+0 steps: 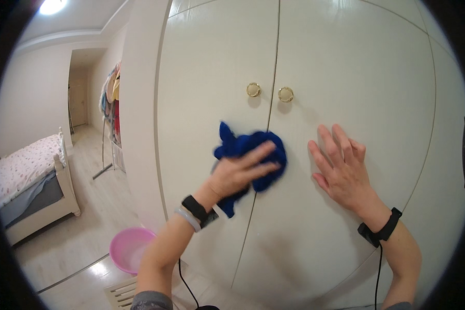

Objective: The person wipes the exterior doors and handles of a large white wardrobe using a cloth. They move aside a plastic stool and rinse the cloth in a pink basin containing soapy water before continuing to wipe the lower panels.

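Observation:
A crumpled blue cloth (269,145) lies pressed against white cabinet doors (213,77), across the seam between them. My left hand (236,174) is on top of the cloth, its fingers blurred and spread over it. To the right, my right hand (343,170) rests with fingers apart on the right door and holds nothing. Above the cloth, two round gold-rimmed knobs, the left knob (254,90) and the right knob (285,94), flank the seam. Each wrist wears a black band, and the left one also has a pale bangle (188,219).
A pink basin (120,254) stands on the floor at lower left, partly behind my left forearm. Near it is a slatted vent panel (122,292). Farther left are a bed (31,162) and a clothes rack (110,155) with hanging garments. Black cables run down near both arms.

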Tool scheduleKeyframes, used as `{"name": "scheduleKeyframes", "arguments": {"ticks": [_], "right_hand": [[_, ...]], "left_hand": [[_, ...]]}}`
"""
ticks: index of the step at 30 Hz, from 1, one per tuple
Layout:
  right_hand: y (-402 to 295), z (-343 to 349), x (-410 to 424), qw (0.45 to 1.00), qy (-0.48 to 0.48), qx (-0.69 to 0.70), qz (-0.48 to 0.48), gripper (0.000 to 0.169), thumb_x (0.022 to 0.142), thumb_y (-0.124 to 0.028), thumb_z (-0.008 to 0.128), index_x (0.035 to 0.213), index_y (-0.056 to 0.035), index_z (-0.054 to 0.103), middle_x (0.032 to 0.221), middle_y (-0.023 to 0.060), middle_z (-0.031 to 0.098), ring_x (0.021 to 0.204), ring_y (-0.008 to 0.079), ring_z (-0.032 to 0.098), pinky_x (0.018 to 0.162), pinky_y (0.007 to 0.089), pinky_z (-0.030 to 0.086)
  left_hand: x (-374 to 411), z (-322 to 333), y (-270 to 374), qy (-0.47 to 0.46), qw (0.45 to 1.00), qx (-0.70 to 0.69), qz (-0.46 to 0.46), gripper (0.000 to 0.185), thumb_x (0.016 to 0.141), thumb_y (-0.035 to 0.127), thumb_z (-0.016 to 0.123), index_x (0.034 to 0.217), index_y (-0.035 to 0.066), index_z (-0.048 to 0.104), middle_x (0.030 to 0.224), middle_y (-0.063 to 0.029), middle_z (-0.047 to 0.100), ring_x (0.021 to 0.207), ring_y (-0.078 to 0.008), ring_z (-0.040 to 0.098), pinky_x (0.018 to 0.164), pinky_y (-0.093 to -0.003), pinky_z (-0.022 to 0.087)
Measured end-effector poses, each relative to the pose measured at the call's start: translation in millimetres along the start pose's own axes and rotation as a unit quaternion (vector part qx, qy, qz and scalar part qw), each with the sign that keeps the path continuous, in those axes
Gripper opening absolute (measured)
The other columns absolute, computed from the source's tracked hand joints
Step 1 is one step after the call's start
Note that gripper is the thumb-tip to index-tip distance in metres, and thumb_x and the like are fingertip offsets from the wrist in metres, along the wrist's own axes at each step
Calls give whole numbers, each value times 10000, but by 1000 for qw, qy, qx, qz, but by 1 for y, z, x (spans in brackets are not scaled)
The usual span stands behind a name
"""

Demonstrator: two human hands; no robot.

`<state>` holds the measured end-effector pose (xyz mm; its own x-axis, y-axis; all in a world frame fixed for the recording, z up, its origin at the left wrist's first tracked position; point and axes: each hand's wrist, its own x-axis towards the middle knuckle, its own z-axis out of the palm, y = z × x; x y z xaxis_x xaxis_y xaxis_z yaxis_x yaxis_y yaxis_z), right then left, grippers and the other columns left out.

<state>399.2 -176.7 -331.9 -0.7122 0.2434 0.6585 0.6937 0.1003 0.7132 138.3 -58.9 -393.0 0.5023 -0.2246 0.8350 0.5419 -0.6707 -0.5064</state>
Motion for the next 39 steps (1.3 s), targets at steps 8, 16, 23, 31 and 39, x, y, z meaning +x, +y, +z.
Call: {"name": "scheduleKeyframes", "arguments": {"ticks": [8,16,23,31,39], "right_hand": [[-5,3,6,1000,16,-12,-9,651,682,-296,736,1260,-115,498,1417,118,374,1291,297,339,928,414,301],[-4,-1,2,1000,4,-25,-5,659,677,-302,742,1260,-114,499,1421,121,368,1297,299,335,933,409,299],[-2,-1,4,1000,3,-13,-7,656,700,-305,733,1278,-115,487,1422,121,363,1300,301,334,944,418,292],[0,4,0,1000,11,-27,-2,610,741,-325,696,1278,-122,488,1412,112,374,1302,286,331,954,409,280],[1,1,2,1000,18,-20,0,560,763,-306,675,1261,-121,499,1400,105,391,1290,276,347,958,399,276]], "left_hand": [[59,-17,-68,207,914,134,-321,522,724,28,580,1224,175,608,1360,-109,479,1231,-331,436,958,-451,362],[17,-24,-21,14,997,20,-67,512,660,-83,595,1102,162,675,1361,-109,495,1183,-327,493,1010,-443,408],[47,1,10,136,942,85,-294,596,697,-25,583,1265,156,573,1313,-165,376,1152,-364,356,1007,-470,282],[65,6,40,104,950,54,-291,554,750,25,618,1292,119,547,1197,-207,343,1071,-388,388,902,-444,398],[128,-18,17,72,914,39,-398,475,831,106,602,1301,134,535,1188,-185,312,1100,-389,418,836,-402,498]]}}
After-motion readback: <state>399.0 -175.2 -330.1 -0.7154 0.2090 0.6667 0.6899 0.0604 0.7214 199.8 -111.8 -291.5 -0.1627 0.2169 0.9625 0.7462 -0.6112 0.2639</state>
